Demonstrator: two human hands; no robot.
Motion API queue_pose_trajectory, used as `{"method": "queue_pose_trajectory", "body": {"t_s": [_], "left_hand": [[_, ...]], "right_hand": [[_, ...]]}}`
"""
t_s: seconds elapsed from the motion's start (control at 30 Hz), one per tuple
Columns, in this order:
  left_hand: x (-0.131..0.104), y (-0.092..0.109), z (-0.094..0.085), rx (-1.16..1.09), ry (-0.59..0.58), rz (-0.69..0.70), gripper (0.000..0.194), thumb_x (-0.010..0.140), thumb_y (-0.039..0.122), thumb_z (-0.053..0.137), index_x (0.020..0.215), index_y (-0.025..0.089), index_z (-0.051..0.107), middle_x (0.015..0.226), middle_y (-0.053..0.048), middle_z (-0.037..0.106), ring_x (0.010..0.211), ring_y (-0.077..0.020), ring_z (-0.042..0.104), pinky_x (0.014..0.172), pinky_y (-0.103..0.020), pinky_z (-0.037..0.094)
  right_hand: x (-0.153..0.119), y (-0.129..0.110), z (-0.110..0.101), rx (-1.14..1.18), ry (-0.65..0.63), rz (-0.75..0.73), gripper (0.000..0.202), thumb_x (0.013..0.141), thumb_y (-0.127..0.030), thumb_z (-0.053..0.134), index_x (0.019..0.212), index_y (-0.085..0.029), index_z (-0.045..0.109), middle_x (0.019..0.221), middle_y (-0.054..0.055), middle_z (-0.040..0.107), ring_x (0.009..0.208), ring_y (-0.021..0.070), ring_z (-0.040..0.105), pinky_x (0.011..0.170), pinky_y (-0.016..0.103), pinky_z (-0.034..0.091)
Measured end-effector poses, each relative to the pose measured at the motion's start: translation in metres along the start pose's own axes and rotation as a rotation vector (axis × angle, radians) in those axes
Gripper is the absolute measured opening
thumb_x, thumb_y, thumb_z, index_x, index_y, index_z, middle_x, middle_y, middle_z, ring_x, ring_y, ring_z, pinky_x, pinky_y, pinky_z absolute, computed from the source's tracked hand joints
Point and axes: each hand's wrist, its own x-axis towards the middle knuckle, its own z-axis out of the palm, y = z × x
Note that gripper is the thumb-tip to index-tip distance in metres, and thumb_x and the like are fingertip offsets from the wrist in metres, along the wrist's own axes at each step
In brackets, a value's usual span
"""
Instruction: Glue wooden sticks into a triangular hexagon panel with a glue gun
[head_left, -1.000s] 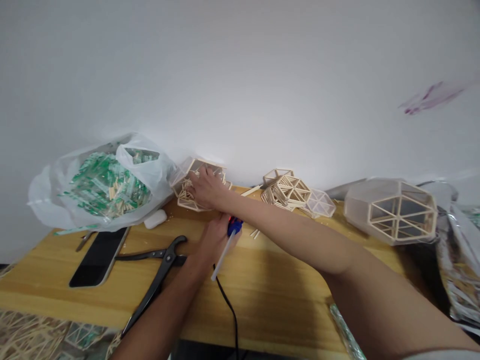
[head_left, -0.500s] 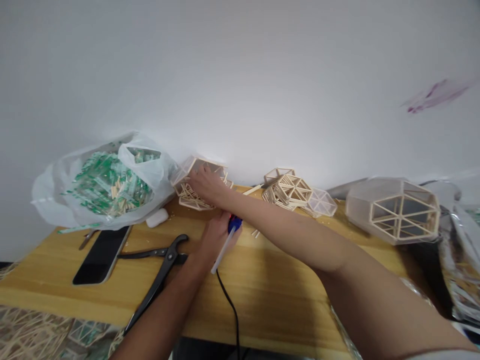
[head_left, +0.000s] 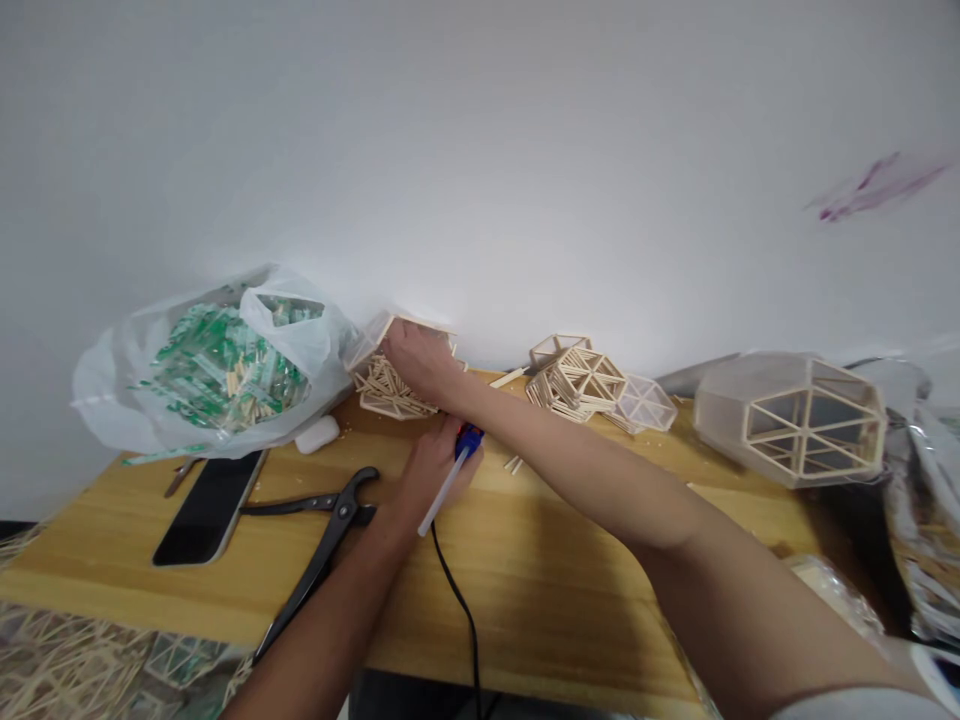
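My left hand [head_left: 426, 468] is closed around a blue hot glue gun [head_left: 469, 441]. A whitish glue stick [head_left: 444, 492] pokes out of its back toward me, and a black cord [head_left: 459, 590] runs down from it. My right arm crosses over the gun. My right hand [head_left: 420, 362] reaches into an open hexagonal box [head_left: 367, 342] with translucent sides, over thin wooden sticks [head_left: 384, 384] lying loose in it. Its fingertips are hidden among the box and sticks, so whether they grip one does not show.
A plastic bag [head_left: 112, 400] of green-wrapped sticks stands left, near a phone [head_left: 206, 510], a white case [head_left: 316, 434] and black pliers [head_left: 341, 510]. Stacked hexagonal stick frames [head_left: 577, 380] and a larger translucent hexagonal lantern-like frame [head_left: 795, 420] stand right, against the wall.
My right hand has shifted slightly within the hexagonal box, its fingers now lower and less visible. The left hand keeps hold of the glue gun. The view has drifted slightly.
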Motion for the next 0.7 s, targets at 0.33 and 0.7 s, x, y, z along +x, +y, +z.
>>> {"method": "queue_pose_trajectory", "body": {"t_s": [0.33,0.7], "left_hand": [[-0.002,-0.001,0.003,0.031,-0.021,-0.03,0.022,0.089,0.028,0.061,0.109,0.021,0.063,0.096,-0.011,0.077,0.086,-0.0293,0.075,0.074,-0.037,0.057],[0.001,0.001,0.0,0.048,-0.05,-0.067,0.019,0.086,0.024,0.063,0.105,0.022,0.063,0.098,-0.008,0.076,0.088,-0.0263,0.073,0.076,-0.035,0.054]], "right_hand": [[-0.013,0.004,0.006,-0.07,0.056,-0.283,0.034,0.115,-0.029,0.026,0.117,-0.013,0.056,0.11,0.015,0.067,0.107,0.027,0.064,0.085,0.041,0.057],[-0.023,0.009,-0.009,-0.11,0.159,-0.53,0.039,0.116,-0.032,0.021,0.111,-0.013,0.055,0.104,0.013,0.064,0.095,0.0233,0.063,0.079,0.037,0.051]]}}
